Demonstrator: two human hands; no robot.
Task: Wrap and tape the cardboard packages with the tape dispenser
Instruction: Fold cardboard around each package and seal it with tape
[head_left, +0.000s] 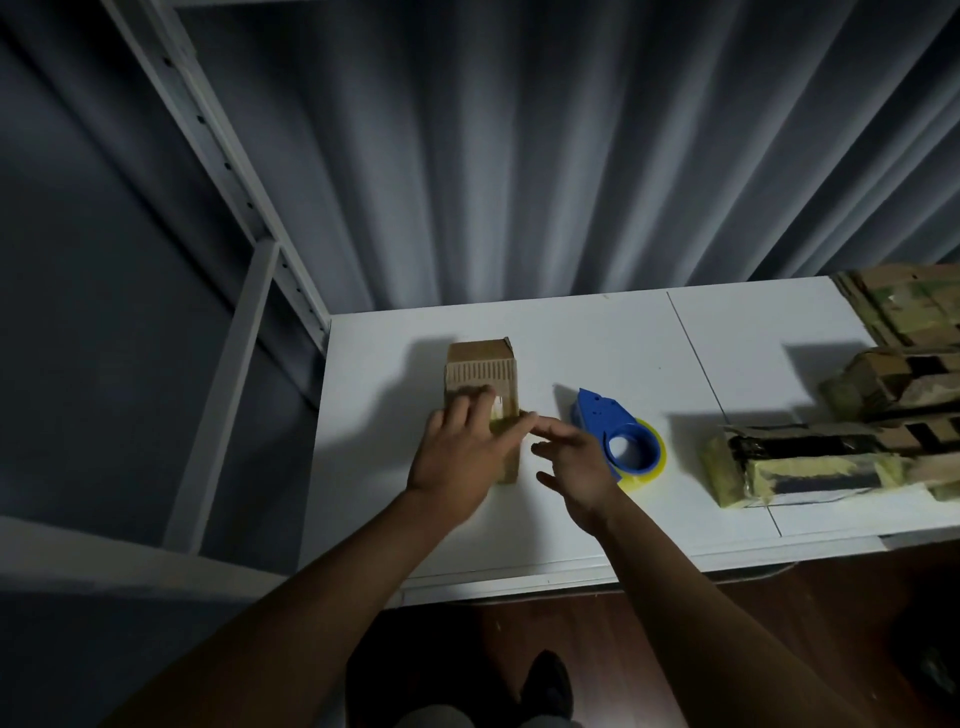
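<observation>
1. Here, a small cardboard package (483, 395) is pressed flat to the white table (753, 332) under the left hand (457, 457), fingers straight over a yellowish tape strip.
2. The right hand (574, 465) hovers just beside it, fingers spread, nothing held.
3. The blue tape dispenser (618, 436) lies immediately beyond the right hand.
4. Judged step: tape is being smoothed; next, the dispenser would need gripping.
</observation>
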